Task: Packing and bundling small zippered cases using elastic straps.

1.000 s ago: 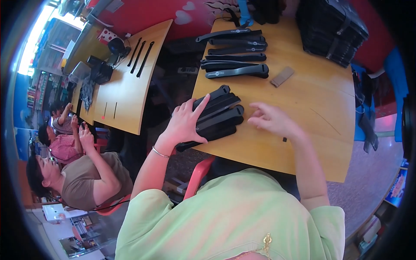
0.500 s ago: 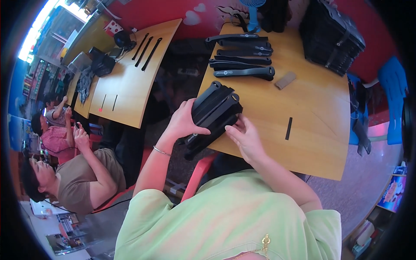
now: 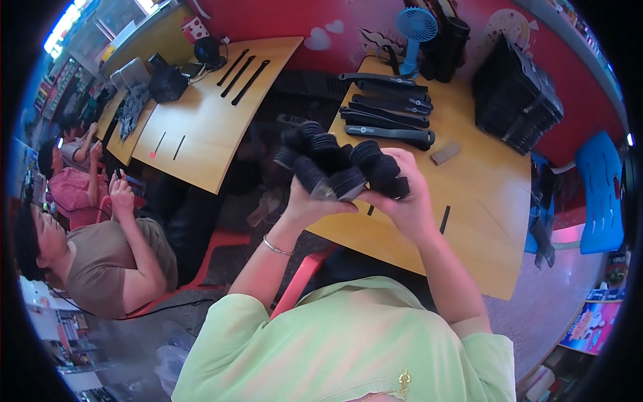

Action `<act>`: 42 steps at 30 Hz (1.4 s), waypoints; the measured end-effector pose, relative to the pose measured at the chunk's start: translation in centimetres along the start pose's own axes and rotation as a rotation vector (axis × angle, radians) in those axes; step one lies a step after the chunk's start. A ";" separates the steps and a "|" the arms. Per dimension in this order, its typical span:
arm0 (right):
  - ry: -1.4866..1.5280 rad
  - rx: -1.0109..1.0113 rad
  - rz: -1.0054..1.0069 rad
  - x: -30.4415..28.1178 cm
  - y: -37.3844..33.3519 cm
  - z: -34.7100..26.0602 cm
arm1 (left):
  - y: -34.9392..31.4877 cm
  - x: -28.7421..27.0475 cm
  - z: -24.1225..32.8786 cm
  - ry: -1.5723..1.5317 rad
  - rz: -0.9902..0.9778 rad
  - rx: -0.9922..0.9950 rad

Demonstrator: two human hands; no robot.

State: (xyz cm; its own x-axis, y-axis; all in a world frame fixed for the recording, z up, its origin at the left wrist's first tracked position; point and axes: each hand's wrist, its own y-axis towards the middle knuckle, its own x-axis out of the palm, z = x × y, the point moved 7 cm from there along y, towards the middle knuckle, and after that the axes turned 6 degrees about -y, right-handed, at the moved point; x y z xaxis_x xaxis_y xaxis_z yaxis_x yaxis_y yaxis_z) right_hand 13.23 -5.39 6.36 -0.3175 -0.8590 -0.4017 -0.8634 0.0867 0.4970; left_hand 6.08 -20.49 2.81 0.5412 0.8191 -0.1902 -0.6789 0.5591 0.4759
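Your left hand (image 3: 315, 204) and right hand (image 3: 405, 204) hide the lower ends of the bundle of black strap pieces (image 3: 341, 164), so you can't count them. The bundle covers part of the desk (image 3: 482, 221). Your right fingers (image 3: 402, 157) wrap behind it, tips unseen. The black stack (image 3: 516, 94) is too dark to identify.

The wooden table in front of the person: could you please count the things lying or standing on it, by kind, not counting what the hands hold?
Long black straps: 5
Blue fan: 1
Black basket: 1
Small grey block: 1
Thin black strips: 2
Total: 10
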 end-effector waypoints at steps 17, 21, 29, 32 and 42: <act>0.049 -0.282 0.152 -2.4 -3.2 -2.0 | -4.0 2.9 -4.0 -0.596 0.059 -0.119; -0.045 -0.275 0.144 -2.8 -3.3 -3.1 | -4.1 3.0 -3.8 -0.636 0.107 -0.127; -0.118 -0.349 0.118 -2.9 -3.2 -3.7 | -4.8 3.2 -4.3 -0.533 0.114 -0.136; -0.106 -0.340 0.141 -3.2 -3.4 -3.5 | -4.8 3.4 -3.9 -0.522 0.121 -0.112; -0.030 -0.401 0.121 -3.2 -2.4 -3.8 | -4.4 3.4 -3.2 -0.342 0.147 -0.053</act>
State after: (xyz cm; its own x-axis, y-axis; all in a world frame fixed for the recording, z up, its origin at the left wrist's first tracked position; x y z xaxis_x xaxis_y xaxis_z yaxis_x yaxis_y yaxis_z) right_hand 17.80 -4.83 9.40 -0.4238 -0.8389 -0.3415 -0.6002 -0.0222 0.7995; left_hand 9.30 -19.74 -2.66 0.5642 0.8059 0.1795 -0.7818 0.4516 0.4299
